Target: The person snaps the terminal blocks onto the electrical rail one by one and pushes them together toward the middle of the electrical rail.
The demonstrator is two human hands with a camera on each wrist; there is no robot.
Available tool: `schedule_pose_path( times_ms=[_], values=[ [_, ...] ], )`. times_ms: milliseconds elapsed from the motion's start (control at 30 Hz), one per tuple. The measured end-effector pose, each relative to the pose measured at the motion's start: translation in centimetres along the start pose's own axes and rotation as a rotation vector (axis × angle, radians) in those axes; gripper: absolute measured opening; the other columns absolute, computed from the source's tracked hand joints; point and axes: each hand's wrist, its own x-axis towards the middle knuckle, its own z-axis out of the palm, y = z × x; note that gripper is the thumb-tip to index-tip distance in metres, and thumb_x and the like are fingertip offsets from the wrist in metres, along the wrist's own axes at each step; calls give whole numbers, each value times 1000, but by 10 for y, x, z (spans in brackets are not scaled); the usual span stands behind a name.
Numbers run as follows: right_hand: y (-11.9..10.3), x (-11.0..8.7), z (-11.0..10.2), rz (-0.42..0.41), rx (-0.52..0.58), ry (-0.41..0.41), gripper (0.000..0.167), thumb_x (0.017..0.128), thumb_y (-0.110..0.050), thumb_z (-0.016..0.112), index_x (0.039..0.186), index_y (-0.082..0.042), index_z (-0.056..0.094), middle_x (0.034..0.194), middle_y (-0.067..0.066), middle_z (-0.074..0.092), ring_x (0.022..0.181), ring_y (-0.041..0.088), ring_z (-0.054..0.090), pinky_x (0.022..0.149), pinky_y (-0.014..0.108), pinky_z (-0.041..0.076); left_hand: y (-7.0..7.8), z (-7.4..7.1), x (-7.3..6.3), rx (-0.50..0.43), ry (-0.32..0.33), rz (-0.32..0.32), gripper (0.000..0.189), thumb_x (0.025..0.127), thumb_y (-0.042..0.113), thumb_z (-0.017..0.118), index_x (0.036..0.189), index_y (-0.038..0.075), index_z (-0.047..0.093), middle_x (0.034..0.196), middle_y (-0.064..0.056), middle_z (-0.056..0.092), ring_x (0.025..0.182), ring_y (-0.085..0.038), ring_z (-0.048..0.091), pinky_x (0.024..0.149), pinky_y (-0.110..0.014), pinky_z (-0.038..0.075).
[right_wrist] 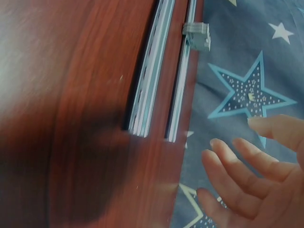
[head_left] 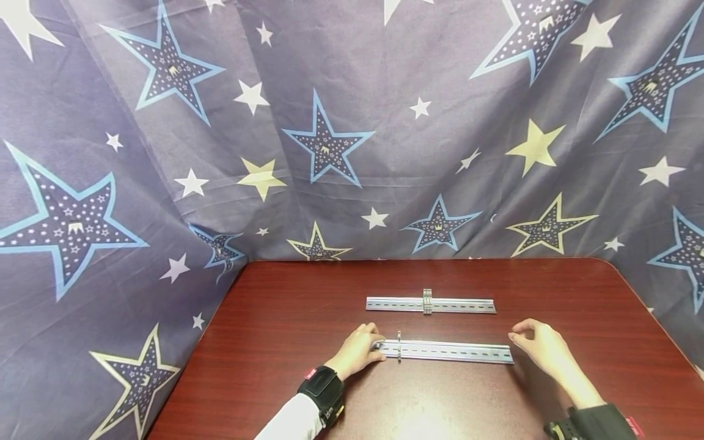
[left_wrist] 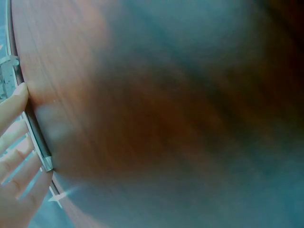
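Note:
My left hand (head_left: 360, 351) pinches the left end of the near DIN rail (head_left: 456, 351), thumb on one long edge and fingers on the other. This slotted metal rail lies crosswise on the table. A thin grey terminal block (head_left: 399, 346) stands on it, just right of that hand. In the left wrist view the rail (left_wrist: 38, 135) runs under the thumb and fingers. My right hand (head_left: 544, 351) hovers past the rail's right end, fingers loosely bent and holding nothing. In the right wrist view that hand (right_wrist: 256, 175) is apart from both rails.
Behind the near rail lies a shorter-looking second DIN rail (head_left: 462, 305), roughly parallel, with a small stack of terminal blocks (head_left: 427, 301) near its middle. The reddish-brown table (head_left: 297, 305) meets a star-patterned cloth (head_left: 341, 208) at its back and sides.

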Motion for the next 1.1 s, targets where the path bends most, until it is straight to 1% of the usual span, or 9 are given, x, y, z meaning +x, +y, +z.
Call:
schedule_pose_path(
  times_ms=[167, 267, 500, 600, 767, 900, 1000, 1100],
  values=[
    [13, -6, -10, 22, -17, 0, 24, 80, -20, 60, 89, 2, 61, 82, 17, 63, 76, 33, 58, 65, 44, 42, 0, 2, 0, -5, 1, -6, 27, 68, 27, 72, 90, 14, 69, 83, 2, 50, 74, -10, 45, 64, -21, 36],
    [21, -11, -17, 43, -29, 2, 26, 80, -20, 59, 90, 4, 61, 81, 18, 62, 75, 34, 58, 64, 44, 42, 0, 3, 0, -7, 5, 1, 27, 68, 27, 72, 91, 13, 69, 83, 2, 50, 74, -10, 45, 64, -21, 36],
    [38, -17, -30, 82, -53, -4, 28, 80, -20, 59, 90, 7, 60, 78, 18, 62, 71, 33, 58, 61, 42, 43, -1, 2, 0, 2, 7, 4, 27, 68, 27, 72, 91, 13, 68, 83, 2, 50, 74, -9, 44, 64, -21, 36],
    [44, -19, -34, 85, -61, -5, 28, 80, -20, 59, 90, 6, 60, 78, 18, 62, 71, 31, 58, 61, 42, 43, -1, 2, 0, 2, 7, 6, 27, 68, 27, 72, 91, 13, 69, 82, 2, 50, 74, -9, 44, 64, -21, 36],
    [55, -24, -41, 106, -73, -35, 33, 79, -22, 60, 92, 8, 60, 79, 18, 63, 71, 32, 58, 63, 44, 42, -1, 1, 0, 1, 7, 3, 28, 68, 28, 72, 91, 13, 69, 83, 2, 50, 74, -9, 44, 64, -21, 36],
    [64, -28, -46, 122, -78, -72, 36, 80, -23, 60, 94, 10, 58, 82, 20, 62, 74, 34, 58, 64, 45, 43, 0, 0, -1, 0, 6, 1, 27, 68, 28, 72, 91, 13, 69, 83, 2, 50, 74, -9, 45, 64, -21, 36],
    [70, -31, -46, 124, -87, -88, 36, 79, -22, 61, 93, 11, 57, 82, 20, 62, 71, 31, 58, 63, 43, 43, 0, 1, -1, -2, 7, 5, 26, 68, 27, 72, 90, 14, 69, 82, 1, 51, 73, -9, 44, 63, -20, 36],
    [75, -33, -46, 148, -96, -125, 40, 78, -23, 62, 94, 13, 56, 80, 20, 61, 69, 28, 58, 62, 42, 44, 0, 0, -1, -7, 7, 8, 25, 68, 26, 72, 89, 13, 68, 82, 0, 51, 73, -10, 44, 63, -20, 35]
  ],
)
